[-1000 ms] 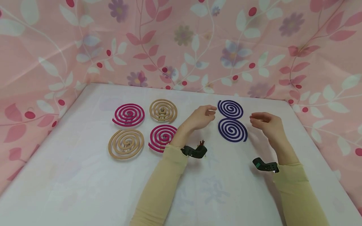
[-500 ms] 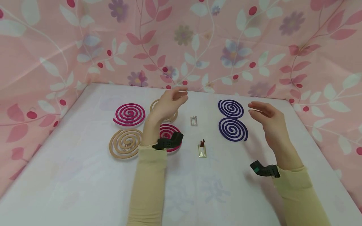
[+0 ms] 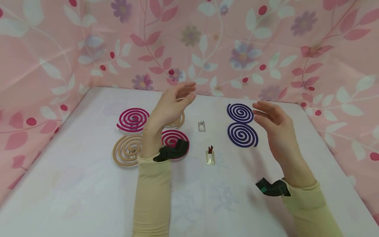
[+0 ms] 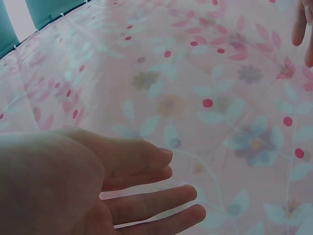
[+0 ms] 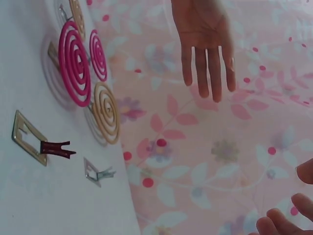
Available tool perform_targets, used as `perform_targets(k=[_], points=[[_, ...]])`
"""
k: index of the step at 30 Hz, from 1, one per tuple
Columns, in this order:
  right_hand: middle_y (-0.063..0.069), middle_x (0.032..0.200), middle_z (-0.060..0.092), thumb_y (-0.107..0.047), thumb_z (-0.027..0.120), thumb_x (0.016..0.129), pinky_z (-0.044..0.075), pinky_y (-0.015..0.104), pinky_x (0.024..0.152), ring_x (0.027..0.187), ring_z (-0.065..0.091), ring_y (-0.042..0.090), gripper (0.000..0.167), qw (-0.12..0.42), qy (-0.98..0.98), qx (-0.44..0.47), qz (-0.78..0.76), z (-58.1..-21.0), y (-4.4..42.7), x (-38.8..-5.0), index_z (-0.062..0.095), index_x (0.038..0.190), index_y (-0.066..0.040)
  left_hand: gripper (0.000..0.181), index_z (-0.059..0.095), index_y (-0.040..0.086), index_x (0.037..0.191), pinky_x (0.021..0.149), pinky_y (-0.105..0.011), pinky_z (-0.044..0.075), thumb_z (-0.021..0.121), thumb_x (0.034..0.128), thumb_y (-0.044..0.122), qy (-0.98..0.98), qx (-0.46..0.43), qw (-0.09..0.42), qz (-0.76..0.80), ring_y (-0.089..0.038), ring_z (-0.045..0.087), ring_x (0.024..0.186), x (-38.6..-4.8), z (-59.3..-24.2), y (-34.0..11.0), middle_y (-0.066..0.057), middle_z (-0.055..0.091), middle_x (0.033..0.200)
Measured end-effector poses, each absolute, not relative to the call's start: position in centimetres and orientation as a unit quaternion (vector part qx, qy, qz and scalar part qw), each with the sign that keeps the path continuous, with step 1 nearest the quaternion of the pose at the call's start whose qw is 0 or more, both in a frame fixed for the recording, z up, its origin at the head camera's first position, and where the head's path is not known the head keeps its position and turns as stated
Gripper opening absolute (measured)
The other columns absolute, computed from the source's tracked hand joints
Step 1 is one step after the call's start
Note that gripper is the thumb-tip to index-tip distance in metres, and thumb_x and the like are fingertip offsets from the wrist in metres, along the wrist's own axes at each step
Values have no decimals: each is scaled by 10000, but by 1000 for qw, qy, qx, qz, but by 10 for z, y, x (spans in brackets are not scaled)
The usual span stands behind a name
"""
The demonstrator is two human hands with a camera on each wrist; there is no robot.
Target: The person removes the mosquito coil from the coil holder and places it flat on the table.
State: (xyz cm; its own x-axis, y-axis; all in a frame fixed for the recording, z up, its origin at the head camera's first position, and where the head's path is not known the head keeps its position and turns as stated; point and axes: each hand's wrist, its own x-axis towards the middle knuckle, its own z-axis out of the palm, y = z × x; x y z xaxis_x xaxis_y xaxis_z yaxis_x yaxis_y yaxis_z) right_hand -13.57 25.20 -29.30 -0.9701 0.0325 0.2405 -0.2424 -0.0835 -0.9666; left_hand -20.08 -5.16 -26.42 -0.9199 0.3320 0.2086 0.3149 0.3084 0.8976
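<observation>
Both hands hover above the table holding nothing, their fingers loosely extended. My left hand is over the left group of mosquito coils and partly hides a tan coil. Near it lie a pink coil, another tan coil and a second pink coil, each raised on a small stand. My right hand hangs just right of two purple coils, a rear one and a front one, lying flat and touching. Mid-table stand a silver metal coil stand and a gold one with a dark red prong.
A white cloth covers the table. Pink floral fabric hangs along the back and both sides. Each wrist carries a black camera mount, one on the left and one on the right.
My left hand has moved left and up from beside the purple coils, uncovering the two metal stands. The right hand has lifted a little. The coils stay where they were.
</observation>
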Motion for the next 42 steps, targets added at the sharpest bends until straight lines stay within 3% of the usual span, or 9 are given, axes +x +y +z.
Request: perform_targets(k=[5, 9, 17, 27, 42], points=[[57, 1309, 589, -61, 613, 980, 447, 161, 1023, 1248, 534, 217, 376, 75, -672, 89, 732, -290, 241, -129, 568, 1353, -62, 419, 524, 93, 1432, 1125, -329, 421, 558, 1020, 158, 797, 199, -33, 569, -179, 568, 1287, -195, -257, -53, -73, 622, 1363], [53, 1342, 582, -82, 608, 988, 425, 164, 1055, 1280, 525, 213, 392, 60, -686, 92, 720, -291, 234, -123, 543, 1373, -50, 391, 552, 77, 1399, 1106, -332, 442, 569, 1014, 142, 787, 208, -34, 580, -174, 589, 1256, -193, -256, -53, -77, 641, 1335], [59, 1369, 558, -93, 603, 992, 425, 150, 1049, 1303, 507, 211, 390, 56, -705, 94, 700, -291, 227, -119, 538, 1375, -59, 390, 568, 123, 1395, 1082, -334, 465, 581, 1010, 183, 823, 219, -10, 524, -175, 606, 1236, -195, -265, -67, -40, 639, 1352], [59, 1443, 504, -126, 603, 998, 415, 140, 1049, 1354, 453, 221, 409, 37, -725, 91, 681, -292, 214, -114, 515, 1395, -85, 424, 537, 111, 1412, 1078, -453, 470, 579, 1011, 243, 874, 186, 50, 446, -263, 576, 1275, -193, -299, -106, -76, 598, 1393], [9, 1493, 445, -68, 579, 992, 467, 187, 1033, 1404, 414, 234, 501, -24, -745, 84, 662, -298, 179, -120, 416, 1466, -74, 456, 493, 27, 1427, 1071, -469, 469, 589, 1009, 183, 849, 115, 96, 506, -330, 561, 1295, -167, -360, -161, -169, 536, 1449]])
